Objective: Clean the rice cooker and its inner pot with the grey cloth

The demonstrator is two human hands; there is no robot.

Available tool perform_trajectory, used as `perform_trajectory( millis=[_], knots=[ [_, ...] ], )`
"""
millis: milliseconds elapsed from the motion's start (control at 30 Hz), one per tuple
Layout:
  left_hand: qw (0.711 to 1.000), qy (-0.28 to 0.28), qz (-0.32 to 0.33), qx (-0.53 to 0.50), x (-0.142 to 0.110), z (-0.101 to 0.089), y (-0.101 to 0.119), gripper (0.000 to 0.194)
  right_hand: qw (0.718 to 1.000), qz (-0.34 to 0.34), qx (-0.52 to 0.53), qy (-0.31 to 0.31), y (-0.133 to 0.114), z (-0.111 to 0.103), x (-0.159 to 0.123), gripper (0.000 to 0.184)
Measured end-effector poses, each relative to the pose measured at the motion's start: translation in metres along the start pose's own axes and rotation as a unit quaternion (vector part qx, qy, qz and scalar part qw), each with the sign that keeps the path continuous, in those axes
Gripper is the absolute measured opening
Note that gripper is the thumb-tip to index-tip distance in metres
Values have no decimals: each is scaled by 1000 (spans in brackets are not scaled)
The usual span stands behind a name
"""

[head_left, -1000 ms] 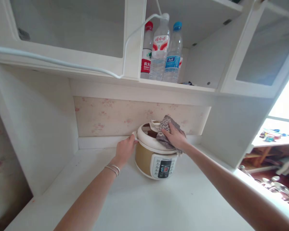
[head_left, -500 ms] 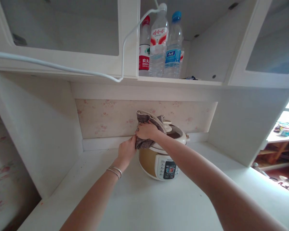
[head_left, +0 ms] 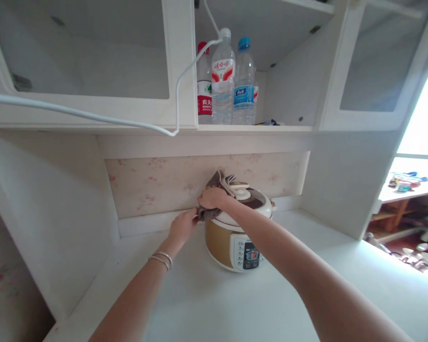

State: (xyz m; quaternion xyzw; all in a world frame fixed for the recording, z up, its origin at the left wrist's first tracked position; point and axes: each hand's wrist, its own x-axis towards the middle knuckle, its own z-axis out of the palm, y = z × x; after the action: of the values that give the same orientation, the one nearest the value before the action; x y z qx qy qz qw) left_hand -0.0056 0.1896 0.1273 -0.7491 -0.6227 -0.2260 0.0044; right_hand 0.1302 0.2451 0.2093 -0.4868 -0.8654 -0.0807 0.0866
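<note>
A gold-and-white electric pressure cooker (head_left: 218, 243) stands upright on the white counter, its dark-topped lid in place and its control panel facing front. Over the left side of its lid, my right hand (head_left: 213, 197) is closed around a bunched brown cloth (head_left: 216, 180), which is pressed against the rim. My left hand (head_left: 183, 224), with two bracelets at the wrist, reaches to the cooker's left edge. Its fingers are closed at the cloth's lower corner, and the fingertips are partly hidden there. My right forearm covers part of the cooker's front.
Several plastic bottles (head_left: 223, 90) stand on the open cabinet shelf above. A white cable (head_left: 128, 124) hangs across the cabinet front. White side panels (head_left: 53, 209) flank the counter (head_left: 207, 308), and flowered wallpaper (head_left: 164, 178) lines the back. Another table (head_left: 388, 192) shows at the right.
The camera view has tilted up and shifted right. The cloth is bunched lower in my right hand, folded down against the cooker's left rim. Both hands remain at the cooker's left side.
</note>
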Motion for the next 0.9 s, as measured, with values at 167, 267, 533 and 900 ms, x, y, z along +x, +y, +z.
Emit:
perform_trajectory(
  millis=[167, 267, 533, 900],
  knots=[
    [991, -16, 23, -129, 23, -25, -17, 31, 998, 2, -22, 65, -12, -2, -46, 41],
    [981, 80, 105, -143, 38, -36, 2, 31, 990, 26, 20, 140, -13, -9, -75, 42],
    [989, 3, 133, -59, 56, -7, 79, 58, 900, 70, 277, 330, 34, 31, -209, 31],
    [944, 107, 296, 98, -23, 9, 151, 56, 800, 376, 444, 148, 138, 186, -294, 40]
  ],
)
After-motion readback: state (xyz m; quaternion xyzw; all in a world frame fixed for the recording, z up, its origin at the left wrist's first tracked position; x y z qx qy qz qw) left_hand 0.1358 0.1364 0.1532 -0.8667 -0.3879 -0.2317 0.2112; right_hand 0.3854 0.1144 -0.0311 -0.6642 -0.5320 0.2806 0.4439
